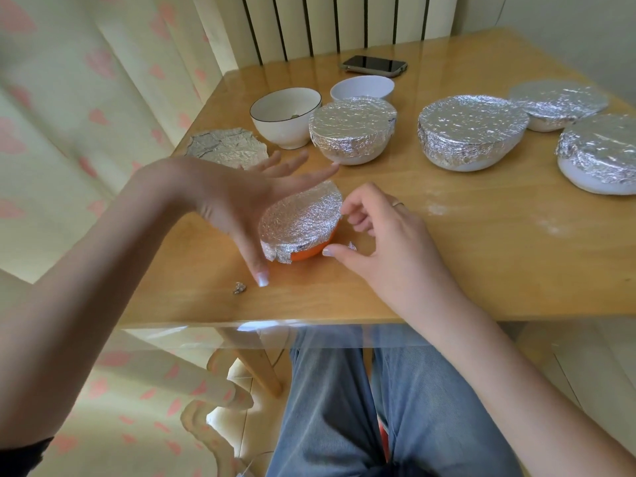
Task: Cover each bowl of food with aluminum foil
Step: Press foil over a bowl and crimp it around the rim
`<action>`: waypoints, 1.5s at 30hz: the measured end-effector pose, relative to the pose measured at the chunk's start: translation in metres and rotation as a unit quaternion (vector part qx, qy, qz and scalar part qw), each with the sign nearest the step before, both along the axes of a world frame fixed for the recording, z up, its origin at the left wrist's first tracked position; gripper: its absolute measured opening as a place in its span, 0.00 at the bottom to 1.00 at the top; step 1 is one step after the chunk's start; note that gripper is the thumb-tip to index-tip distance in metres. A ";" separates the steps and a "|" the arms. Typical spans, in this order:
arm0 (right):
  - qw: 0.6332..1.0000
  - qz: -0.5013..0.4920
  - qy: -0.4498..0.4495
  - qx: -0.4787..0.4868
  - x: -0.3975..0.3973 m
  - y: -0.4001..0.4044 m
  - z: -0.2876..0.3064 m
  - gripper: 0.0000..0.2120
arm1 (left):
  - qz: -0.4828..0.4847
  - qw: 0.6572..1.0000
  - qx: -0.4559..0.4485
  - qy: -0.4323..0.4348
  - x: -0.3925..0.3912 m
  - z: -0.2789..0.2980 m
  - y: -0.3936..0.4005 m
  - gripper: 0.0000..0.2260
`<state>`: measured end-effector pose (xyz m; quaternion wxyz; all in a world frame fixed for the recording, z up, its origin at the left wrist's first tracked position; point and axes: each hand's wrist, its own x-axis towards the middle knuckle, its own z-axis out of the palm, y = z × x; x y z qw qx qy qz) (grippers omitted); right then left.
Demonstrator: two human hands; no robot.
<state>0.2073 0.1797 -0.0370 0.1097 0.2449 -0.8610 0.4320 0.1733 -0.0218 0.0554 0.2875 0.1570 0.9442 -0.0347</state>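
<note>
Four white bowls already wear foil: one mid-table (352, 130), one beside it (471, 132) and two at the far right (557, 105) (600, 153). The orange bowl (306, 253) near the front edge has its foil cover (299, 218) on, though the skirt looks only partly tucked. The left hand (241, 197) is spread open beside it, holding nothing; the right hand (375, 228) hovers loosely curled, empty. Two white bowls (285, 115) (363, 87) remain uncovered, with a used foil sheet (227, 146) lying nearby.

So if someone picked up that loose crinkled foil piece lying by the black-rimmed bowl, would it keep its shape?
Probably mostly. The loose foil piece is creased all over with upturned edges, so it seems to hold folds rather than droop. It looks very thin, likely light and easily slid across the glossy table. Its ragged edge suggests it tears easily.
</note>
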 end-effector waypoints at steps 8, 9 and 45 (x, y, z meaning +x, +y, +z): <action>1.000 -0.007 -0.008 -0.011 0.004 0.003 -0.017 0.11 | -0.019 0.993 0.077 0.083 0.000 -0.024 -0.006 0.55; 1.000 -0.012 -0.006 -0.011 0.003 0.005 -0.018 0.10 | -0.003 0.993 0.077 0.094 0.002 -0.025 -0.004 0.54; 0.972 -0.147 0.133 0.127 0.023 -0.017 -0.004 0.11 | -0.075 0.991 0.095 0.047 -0.012 -0.028 0.027 0.46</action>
